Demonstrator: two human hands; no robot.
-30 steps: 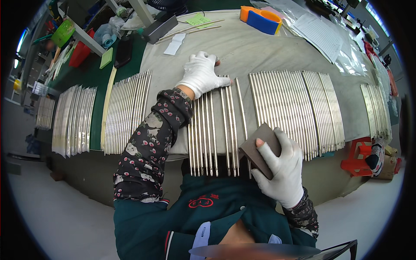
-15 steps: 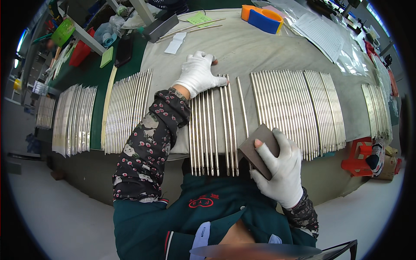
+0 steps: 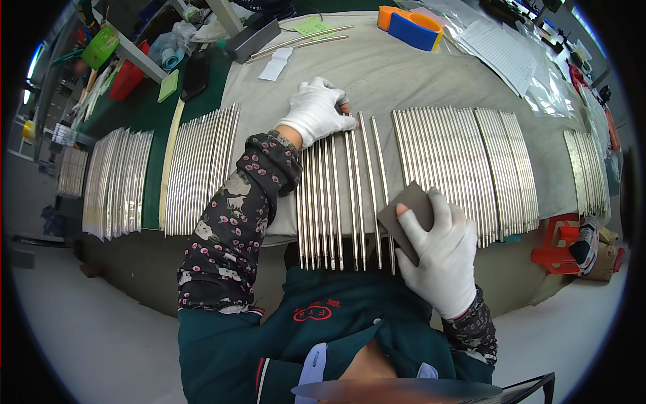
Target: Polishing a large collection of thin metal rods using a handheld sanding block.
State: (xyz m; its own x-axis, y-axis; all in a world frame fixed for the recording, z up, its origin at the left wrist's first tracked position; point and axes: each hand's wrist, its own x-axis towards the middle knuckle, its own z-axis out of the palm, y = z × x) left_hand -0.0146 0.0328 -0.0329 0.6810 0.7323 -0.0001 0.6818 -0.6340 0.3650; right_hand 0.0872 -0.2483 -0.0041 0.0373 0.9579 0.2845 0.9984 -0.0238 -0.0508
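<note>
Pale tabletop (image 3: 350, 74): slender metal rods (image 3: 359, 202) run toward 6 o'clock from half-curled fingers of left hand (image 3: 313, 111), grip indeterminable. Right hand (image 3: 444, 259), 4 o'clock: fingers closed around brown block (image 3: 418, 202).

You've got clutter on the worktop (image 3: 363, 74). Beyond your left grip (image 3: 315, 113): white slip (image 3: 276, 63), green note (image 3: 312, 27), dark grey box (image 3: 259, 42). Farther left of that grip: black phone (image 3: 195, 76), green pad (image 3: 168, 86), red bin (image 3: 128, 77). Beyond your right grip (image 3: 441, 259): orange-and-blue ring-shaped item (image 3: 412, 34), printed sheets (image 3: 493, 54), clear plastic (image 3: 548, 94). Right of it, lower down: red stool (image 3: 552, 248).
</note>
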